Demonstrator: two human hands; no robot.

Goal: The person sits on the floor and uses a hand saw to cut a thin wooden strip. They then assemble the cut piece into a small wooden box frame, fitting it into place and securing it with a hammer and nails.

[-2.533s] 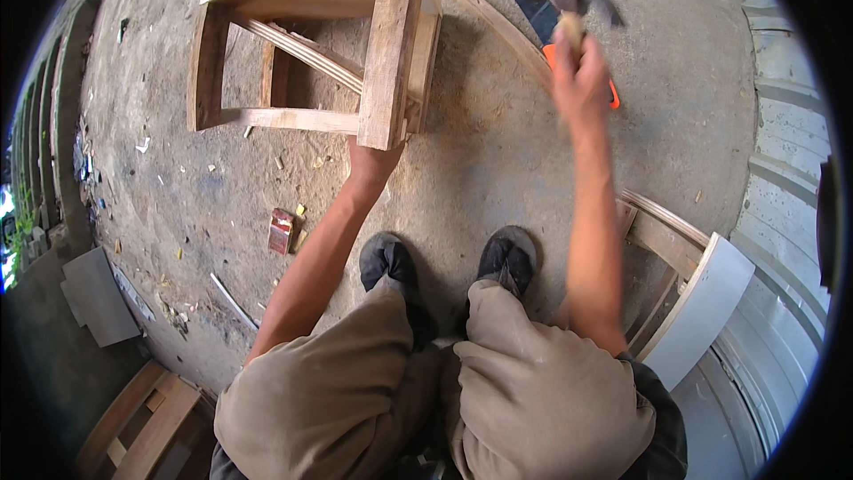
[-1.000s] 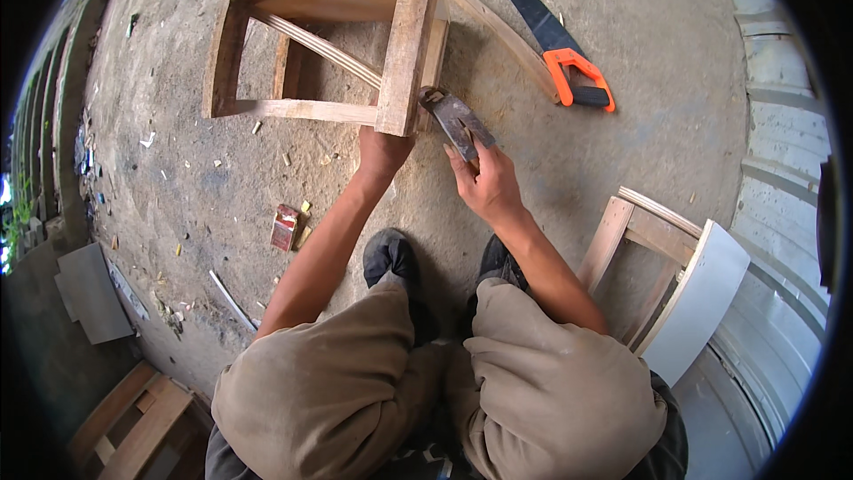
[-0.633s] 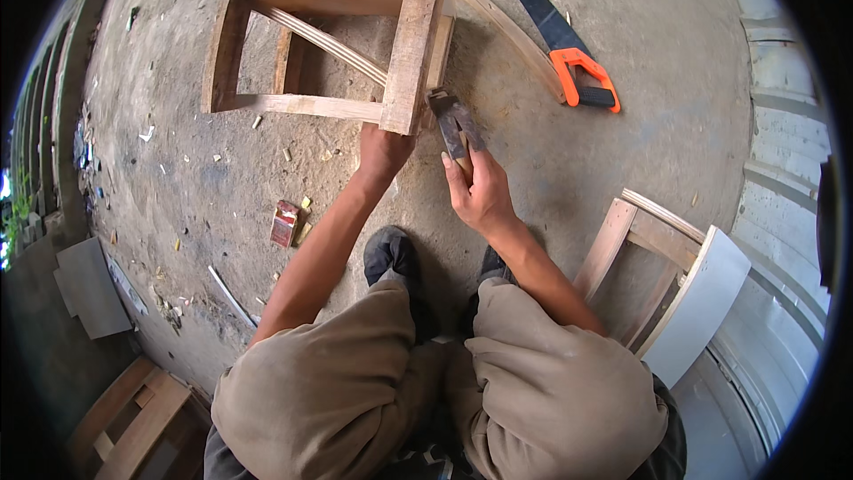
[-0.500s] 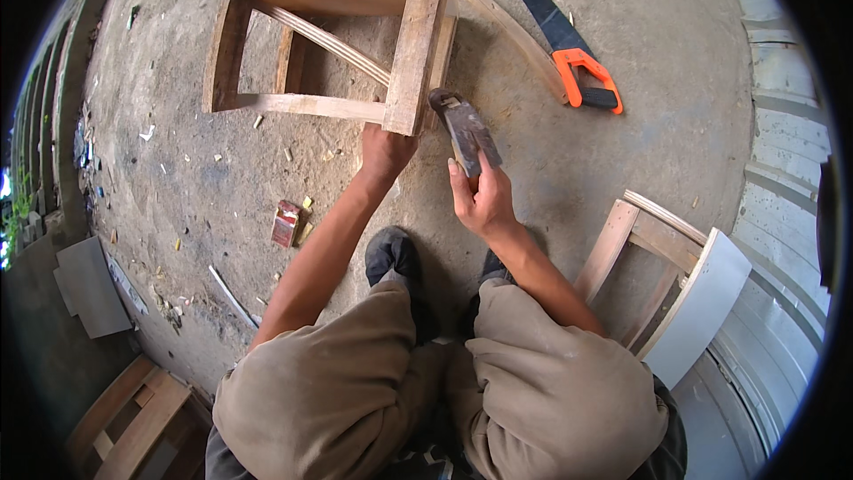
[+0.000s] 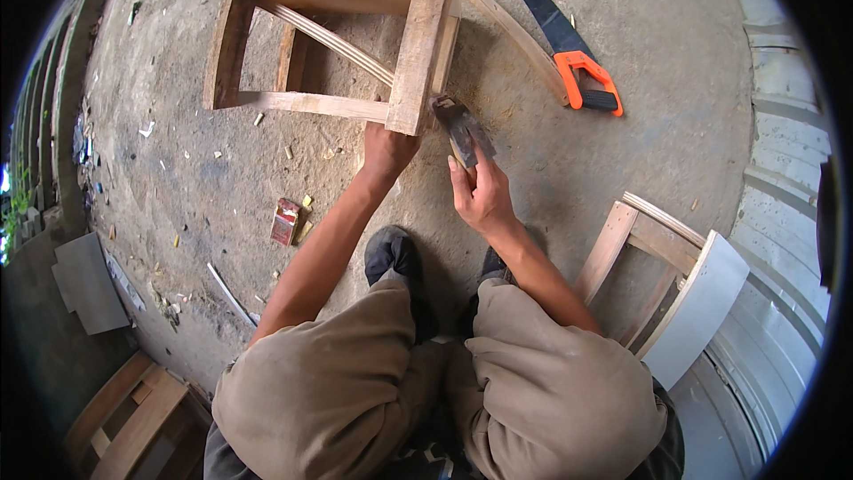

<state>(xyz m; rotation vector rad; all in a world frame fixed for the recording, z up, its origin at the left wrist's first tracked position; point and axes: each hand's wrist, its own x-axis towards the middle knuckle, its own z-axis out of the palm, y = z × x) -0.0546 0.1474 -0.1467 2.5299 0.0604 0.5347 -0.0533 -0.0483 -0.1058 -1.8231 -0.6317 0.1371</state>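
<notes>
A wooden frame [image 5: 415, 62] of pale, rough boards stands ahead of me, with a striped plywood-edged strip slanting across its inside. My left hand [image 5: 388, 149] is closed at the lower end of its near right post; the fingertips are hidden behind the wood. In my right hand [image 5: 484, 198] is a claw hammer [image 5: 464, 131], its dark, worn metal head close beside the post. My fingers wrap its handle just below the head, with one finger lying along the metal.
A handsaw [image 5: 576, 71] with an orange and black handle lies at the right, beside a curved wooden strip [image 5: 515, 38]. A small red box [image 5: 285, 221] rests left of my feet. Another wooden frame [image 5: 662, 244] stands near the corrugated metal wall [image 5: 782, 151]. Scraps litter the concrete.
The hammer head has tilted and shifted slightly toward the post, while my right hand stays nearly in place. The wooden frame and my left hand have shifted a little to the right.
</notes>
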